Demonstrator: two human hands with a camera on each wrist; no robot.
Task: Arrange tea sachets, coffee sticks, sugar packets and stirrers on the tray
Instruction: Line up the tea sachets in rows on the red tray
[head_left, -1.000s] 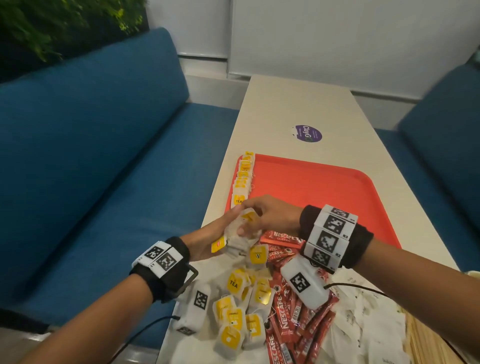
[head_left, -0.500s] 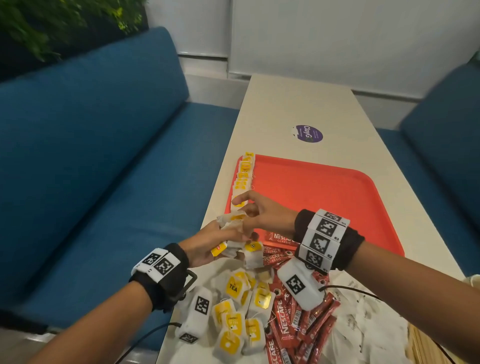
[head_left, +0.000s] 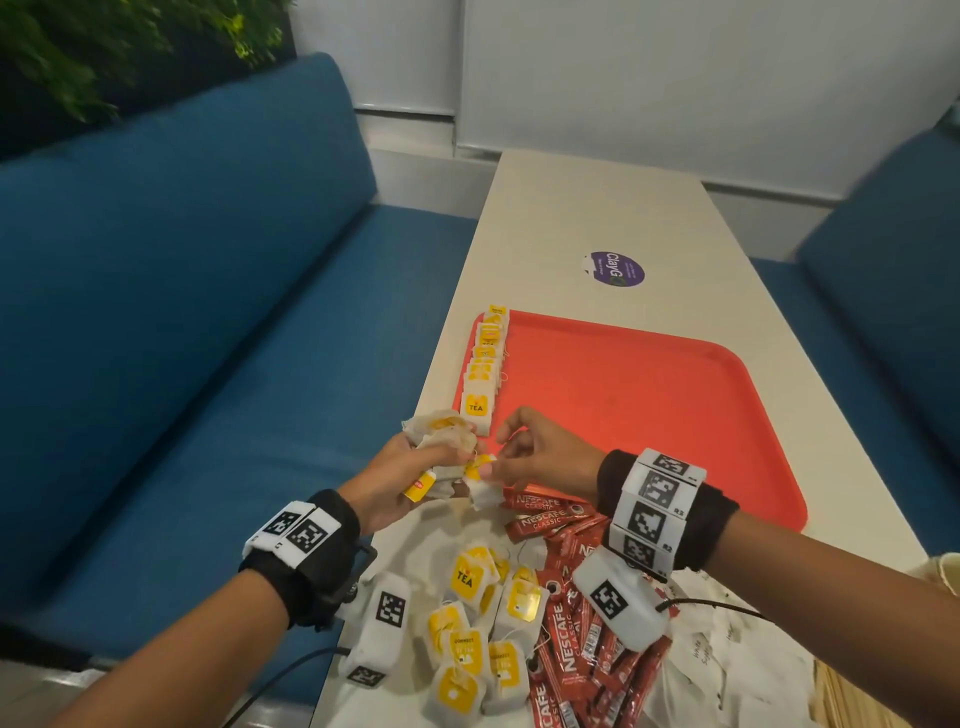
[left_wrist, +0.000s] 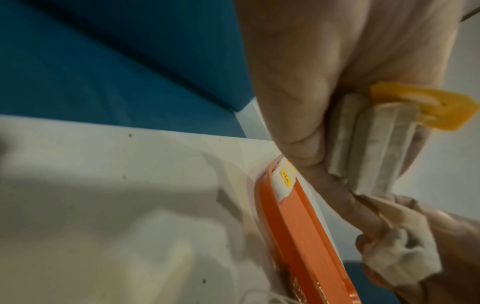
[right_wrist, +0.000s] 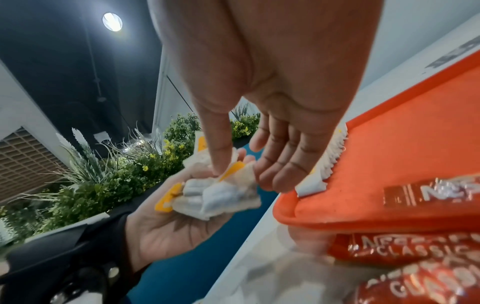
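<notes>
A long cream table (head_left: 597, 208) carries a flat orange plastic tray (head_left: 649, 405), with a row of white yellow-labelled tea sachets (head_left: 485, 364) along the tray's left edge. Off the tray's near left corner, the left hand (head_left: 395, 480) grips a bunch of tea sachets (head_left: 441, 436); the right hand (head_left: 540, 457) pinches one sachet (head_left: 480, 467) from it.
</notes>
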